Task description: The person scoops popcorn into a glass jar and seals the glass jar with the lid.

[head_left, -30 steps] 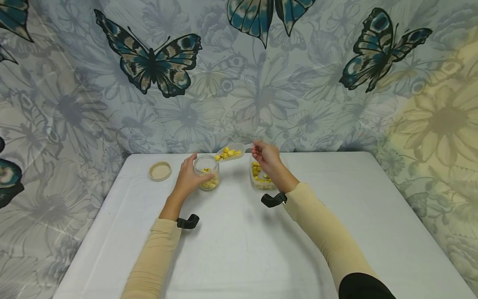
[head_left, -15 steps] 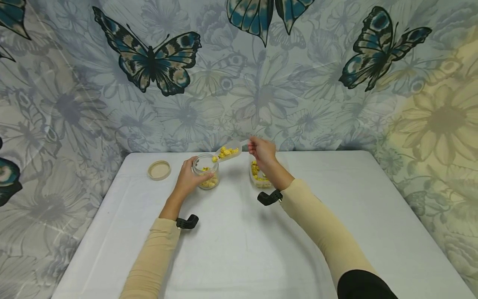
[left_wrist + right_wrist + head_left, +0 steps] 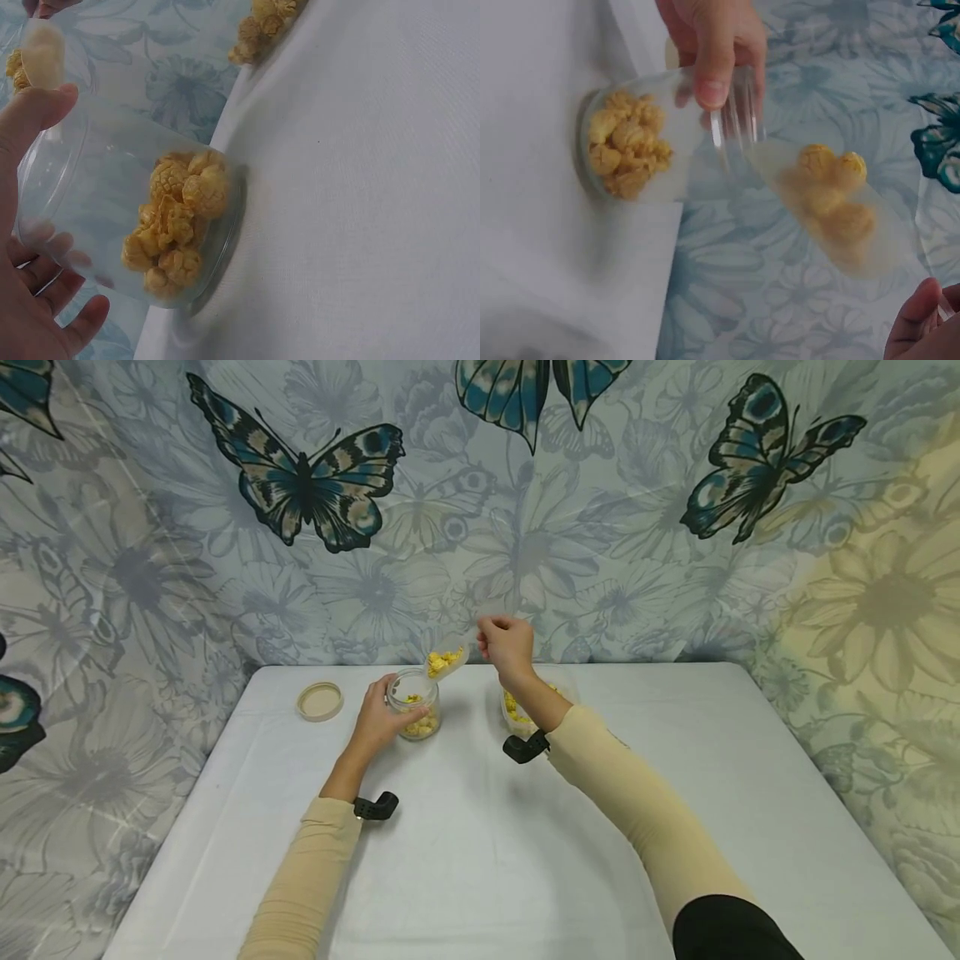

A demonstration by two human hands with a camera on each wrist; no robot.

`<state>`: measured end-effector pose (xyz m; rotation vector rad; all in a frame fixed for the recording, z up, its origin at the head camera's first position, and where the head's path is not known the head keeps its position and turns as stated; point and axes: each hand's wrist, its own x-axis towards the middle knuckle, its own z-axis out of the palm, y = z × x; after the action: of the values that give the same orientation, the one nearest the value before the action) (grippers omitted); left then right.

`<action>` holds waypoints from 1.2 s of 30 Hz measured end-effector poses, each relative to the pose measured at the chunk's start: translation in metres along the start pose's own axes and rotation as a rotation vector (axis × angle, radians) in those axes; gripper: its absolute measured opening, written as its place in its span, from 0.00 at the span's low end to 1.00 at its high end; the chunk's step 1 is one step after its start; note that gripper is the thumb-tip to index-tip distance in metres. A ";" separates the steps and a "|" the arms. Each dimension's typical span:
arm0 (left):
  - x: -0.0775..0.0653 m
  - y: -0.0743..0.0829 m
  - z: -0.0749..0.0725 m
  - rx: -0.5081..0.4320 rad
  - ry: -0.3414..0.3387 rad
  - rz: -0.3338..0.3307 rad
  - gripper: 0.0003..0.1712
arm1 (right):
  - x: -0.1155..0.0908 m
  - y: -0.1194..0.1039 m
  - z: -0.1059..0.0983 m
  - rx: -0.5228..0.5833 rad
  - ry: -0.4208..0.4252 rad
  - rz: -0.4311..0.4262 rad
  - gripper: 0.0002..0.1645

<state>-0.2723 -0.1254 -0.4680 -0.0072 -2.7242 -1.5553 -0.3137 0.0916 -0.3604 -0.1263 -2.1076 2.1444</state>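
The left hand [image 3: 378,717] wraps round a clear jar [image 3: 694,169]. The right hand [image 3: 508,647] pinches a scoop [image 3: 871,251] of popcorn [image 3: 444,662], tilted between both hands.

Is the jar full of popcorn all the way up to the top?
No, the popcorn fills only the bottom part of the jar, leaving bare clear wall up toward the rim.

Lid [image 3: 320,702] on desk [image 3: 450,860], left of jar [image 3: 414,693]. Jar upright on desk, popcorn [image 3: 422,727] in bottom. Right of jar: tub [image 3: 512,725], popcorn inside, partly behind right forearm [image 3: 637,802]. Scoop [image 3: 461,657], popcorn in it, at right side of jar mouth. Backdrop [image 3: 525,552] behind desk.
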 end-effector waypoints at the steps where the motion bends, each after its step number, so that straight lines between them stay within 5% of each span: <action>1: 0.000 0.000 0.000 -0.003 -0.001 0.003 0.55 | -0.001 -0.001 0.001 -0.007 -0.003 -0.012 0.17; 36: -0.001 0.003 -0.004 0.041 -0.013 0.008 0.54 | 0.009 0.013 -0.016 0.045 0.000 0.134 0.14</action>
<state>-0.2714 -0.1274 -0.4638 -0.0275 -2.7618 -1.5030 -0.3208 0.1086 -0.3734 -0.2700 -2.1054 2.2639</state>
